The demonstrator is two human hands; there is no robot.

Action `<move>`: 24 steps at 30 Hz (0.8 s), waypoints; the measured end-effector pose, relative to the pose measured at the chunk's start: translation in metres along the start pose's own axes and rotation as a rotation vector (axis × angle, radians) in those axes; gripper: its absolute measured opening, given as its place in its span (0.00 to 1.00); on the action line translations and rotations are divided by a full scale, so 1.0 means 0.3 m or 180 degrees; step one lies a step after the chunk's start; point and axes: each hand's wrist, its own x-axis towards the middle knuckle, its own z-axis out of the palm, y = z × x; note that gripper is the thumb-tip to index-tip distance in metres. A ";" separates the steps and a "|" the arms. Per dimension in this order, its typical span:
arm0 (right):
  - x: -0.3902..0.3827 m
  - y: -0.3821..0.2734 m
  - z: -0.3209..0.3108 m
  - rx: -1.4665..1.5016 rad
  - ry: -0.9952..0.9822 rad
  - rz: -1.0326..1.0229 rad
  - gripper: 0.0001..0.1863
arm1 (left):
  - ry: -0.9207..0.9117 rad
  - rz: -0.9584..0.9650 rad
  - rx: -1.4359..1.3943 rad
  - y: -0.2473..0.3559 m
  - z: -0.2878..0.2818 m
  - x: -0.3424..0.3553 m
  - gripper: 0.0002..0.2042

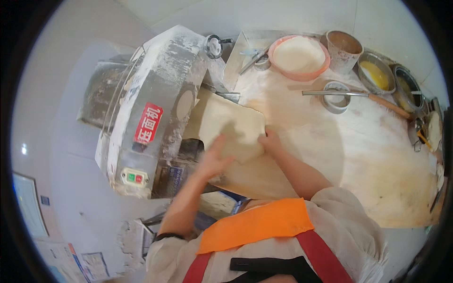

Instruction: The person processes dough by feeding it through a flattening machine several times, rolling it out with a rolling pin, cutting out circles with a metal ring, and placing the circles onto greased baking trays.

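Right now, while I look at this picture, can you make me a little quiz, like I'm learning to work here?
1. True or false: the pink bowl stands to the right of the machine.
2. What is the right grip touching? A) the pink bowl B) the dough C) the machine
3. What two colours are the buttons on the machine?

Key: 1. True. 2. B. 3. Green and red.
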 end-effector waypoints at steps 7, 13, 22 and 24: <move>-0.280 0.032 -0.333 0.0142 0.0156 0.0461 0.22 | 0.0697 0.0383 0.0979 0.128 0.621 -0.031 0.29; -0.608 -0.001 -0.637 0.0615 0.0397 0.0797 0.24 | -0.0426 0.1096 0.0948 0.330 0.723 -0.069 0.09; -0.529 -0.453 -0.657 0.0062 0.0965 -0.0225 0.19 | -0.1459 -0.0538 -0.1989 0.445 0.495 -0.045 0.17; -0.395 -0.569 -0.506 0.0148 0.0152 -0.1009 0.19 | -0.0025 -0.0155 -0.3252 0.166 0.507 0.007 0.18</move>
